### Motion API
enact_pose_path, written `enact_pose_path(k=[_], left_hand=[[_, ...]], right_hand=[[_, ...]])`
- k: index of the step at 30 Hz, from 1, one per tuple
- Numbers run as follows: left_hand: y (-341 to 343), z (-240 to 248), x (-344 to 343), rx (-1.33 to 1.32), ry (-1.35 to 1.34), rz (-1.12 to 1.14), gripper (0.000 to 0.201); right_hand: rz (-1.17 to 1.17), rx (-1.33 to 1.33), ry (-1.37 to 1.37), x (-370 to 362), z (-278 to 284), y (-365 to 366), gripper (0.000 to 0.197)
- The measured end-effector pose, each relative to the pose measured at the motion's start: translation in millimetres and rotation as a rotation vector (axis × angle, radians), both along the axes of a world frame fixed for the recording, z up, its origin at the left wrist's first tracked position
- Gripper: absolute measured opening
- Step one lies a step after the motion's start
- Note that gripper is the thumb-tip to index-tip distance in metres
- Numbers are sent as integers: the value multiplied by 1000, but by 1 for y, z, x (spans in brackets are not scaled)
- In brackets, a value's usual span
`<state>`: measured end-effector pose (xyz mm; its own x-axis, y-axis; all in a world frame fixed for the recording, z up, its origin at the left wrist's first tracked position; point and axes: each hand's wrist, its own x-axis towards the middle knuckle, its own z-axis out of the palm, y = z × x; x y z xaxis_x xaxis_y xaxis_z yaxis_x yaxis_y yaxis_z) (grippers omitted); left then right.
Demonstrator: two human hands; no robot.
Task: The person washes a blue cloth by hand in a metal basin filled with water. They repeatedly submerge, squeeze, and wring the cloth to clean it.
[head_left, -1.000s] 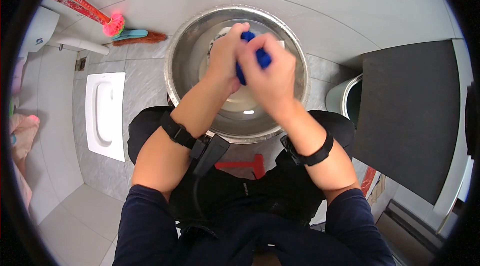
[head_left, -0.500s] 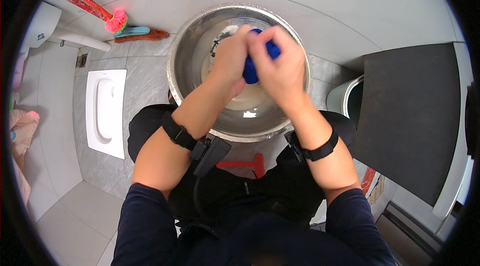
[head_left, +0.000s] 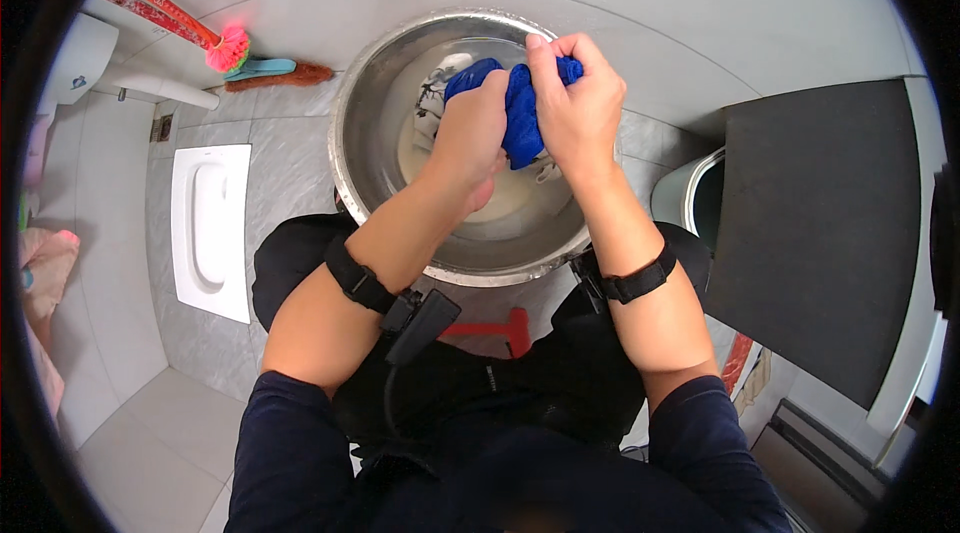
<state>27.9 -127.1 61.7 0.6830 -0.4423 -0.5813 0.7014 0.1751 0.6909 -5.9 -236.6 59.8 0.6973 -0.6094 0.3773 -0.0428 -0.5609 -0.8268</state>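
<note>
A bunched blue cloth is gripped between my two hands, above a large round metal basin. My left hand is closed round its left part, and some of the cloth bulges out past the knuckles. On the other side my right hand is wrapped round the cloth, thumb on top. Cloudy water lies in the basin. A white cloth with a dark pattern rests in the water, partly hidden behind my left hand and the blue cloth.
A white squat toilet is set in the tiles at left. Brushes with red handles lean at the back left. At right stand a bucket and a dark-topped surface. A red handle-like object shows between my knees.
My hands have moved slightly apart, the right one to the right. More of the blue cloth shows between them and beyond my left hand.
</note>
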Motion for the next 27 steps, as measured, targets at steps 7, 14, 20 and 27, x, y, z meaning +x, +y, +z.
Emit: enact_pose_path(k=[7,14,20,27], left_hand=[[6,-11,10,-232,56,58,25],[1,2,2,31,-76,60,27],[7,-5,10,-85,-7,126,24],[1,1,5,-10,-17,27,22]], right_hand=[[294,-220,-201,-15,8,30,16],[126,-40,-66,-7,2,19,18],[237,-155,-146,-11,2,32,18],[99,58,-57,-7,8,16,21]])
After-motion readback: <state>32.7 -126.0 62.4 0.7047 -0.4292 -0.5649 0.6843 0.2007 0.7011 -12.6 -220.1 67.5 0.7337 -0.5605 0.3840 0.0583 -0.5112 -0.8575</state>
